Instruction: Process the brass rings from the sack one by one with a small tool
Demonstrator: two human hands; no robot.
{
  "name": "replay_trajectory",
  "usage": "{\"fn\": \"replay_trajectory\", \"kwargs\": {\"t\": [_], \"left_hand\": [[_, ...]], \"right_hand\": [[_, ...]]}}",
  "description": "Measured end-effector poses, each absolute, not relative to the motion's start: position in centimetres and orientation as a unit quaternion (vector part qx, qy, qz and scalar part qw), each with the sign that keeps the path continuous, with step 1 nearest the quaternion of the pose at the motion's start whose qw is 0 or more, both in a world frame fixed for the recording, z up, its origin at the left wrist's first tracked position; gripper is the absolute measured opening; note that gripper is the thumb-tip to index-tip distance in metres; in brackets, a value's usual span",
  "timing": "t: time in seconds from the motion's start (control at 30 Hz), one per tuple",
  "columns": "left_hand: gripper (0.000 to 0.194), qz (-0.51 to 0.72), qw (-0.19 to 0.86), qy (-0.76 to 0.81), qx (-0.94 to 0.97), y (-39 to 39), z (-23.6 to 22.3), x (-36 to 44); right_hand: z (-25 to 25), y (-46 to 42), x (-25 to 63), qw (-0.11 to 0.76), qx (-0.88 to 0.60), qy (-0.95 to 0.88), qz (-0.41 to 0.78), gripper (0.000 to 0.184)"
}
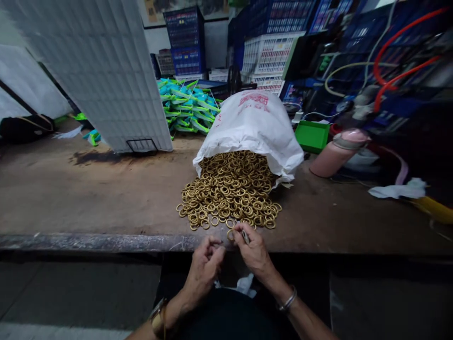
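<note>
Brass-coloured rings (230, 198) spill in a heap from the mouth of a white woven sack (255, 123) lying on the workbench. At the bench's front edge my right hand (253, 250) pinches one brass ring (230, 235) between thumb and fingertips. A small slim metallic piece (245, 236) also shows between its fingers; its kind is unclear. Just to the left, my left hand (207, 262) is closed with thumb against curled fingers. Something dark and tiny may be at its fingertips, too small to name. The two hands are close together but apart.
A tall pale ribbed panel (102, 71) stands on the bench (88, 198) at left. Behind it lie blue-and-green pieces (191, 106). To the right are a green tray (312, 136), a pink bottle (338, 153) and orange hoses (380, 66). Stacked crates (267, 54) stand behind.
</note>
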State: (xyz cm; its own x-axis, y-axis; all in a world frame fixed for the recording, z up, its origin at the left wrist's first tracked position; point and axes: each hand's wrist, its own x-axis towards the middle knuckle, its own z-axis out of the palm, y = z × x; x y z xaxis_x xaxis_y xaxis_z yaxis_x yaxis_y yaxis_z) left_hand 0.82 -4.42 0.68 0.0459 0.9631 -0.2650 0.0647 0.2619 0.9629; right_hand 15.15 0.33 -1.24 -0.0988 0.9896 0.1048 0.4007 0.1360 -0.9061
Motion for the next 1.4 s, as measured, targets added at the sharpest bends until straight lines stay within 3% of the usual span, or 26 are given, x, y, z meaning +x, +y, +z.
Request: {"fn": "replay_trajectory", "kwargs": {"t": [0.1, 0.3, 0.6, 0.87, 1.1, 1.3, 1.4], "left_hand": [[0.034, 0.429, 0.588, 0.551, 0.409, -3.5, 0.8, 1.1], [0.025, 0.43, 0.591, 0.553, 0.4, -2.4, 1.3, 1.3], [0.015, 0.458, 0.433, 0.523, 0.573, -2.5, 0.1, -0.1], [0.031, 0.382, 0.664, 0.498, 0.407, -2.4, 0.7, -0.2], [0.032, 0.414, 0.688, 0.478, 0.357, -2.9, 0.8, -0.2], [0.034, 0.42, 0.657, 0.495, 0.383, -2.9, 1.1, -0.4], [0.032, 0.42, 0.64, 0.503, 0.401, -2.9, 1.4, -0.4]], "right_hand": [[-0.7, 0.1, 14.5, 0.4, -0.533, -0.631, 0.396, 0.015], [0.1, -0.1, 13.9, 0.38, -0.52, -0.605, 0.468, 0.014], [0.8, 0.1, 13.3, 0.335, -0.531, -0.631, 0.457, 0.022], [0.8, 0.0, 12.8, 0.334, -0.532, -0.636, 0.448, 0.023], [1.1, 0.1, 12.9, 0.343, -0.524, -0.629, 0.461, 0.028], [0.8, -0.4, 13.2, 0.251, -0.556, -0.713, 0.345, 0.015], [0.8, -0.9, 13.1, 0.204, -0.542, -0.752, 0.315, 0.02]]}}
